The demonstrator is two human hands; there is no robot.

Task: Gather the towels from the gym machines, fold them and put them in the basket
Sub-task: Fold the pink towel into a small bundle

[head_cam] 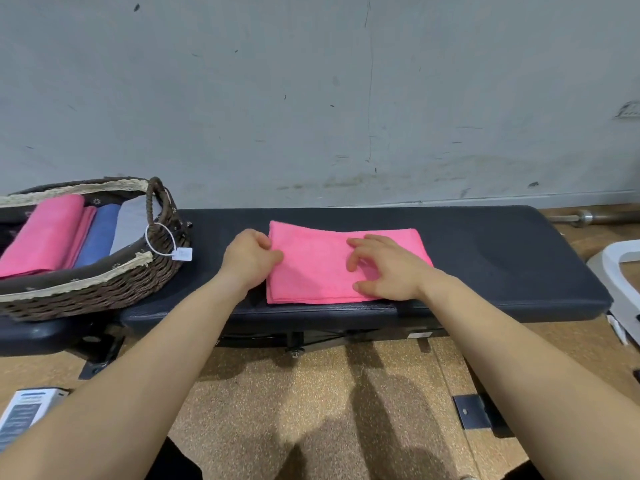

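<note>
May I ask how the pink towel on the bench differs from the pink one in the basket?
The bench towel lies flat on the bench, the left hand pinching its edge, the right hand resting on it; the basket towel sits untouched beside a blue towel and a grey towel. The bench towel is wide; the basket towel is folded narrower. Both are pink.

Right of the right hand [388, 268], open surface [502, 251] padding runs to its end. Left of the left hand [249, 259], a short gap, then the wicker basket [104, 299], its rope handle [149, 202] upright. The folded pink towel [311, 265] lies flat between the hands. The wall [311, 98] stands close beyond.
</note>
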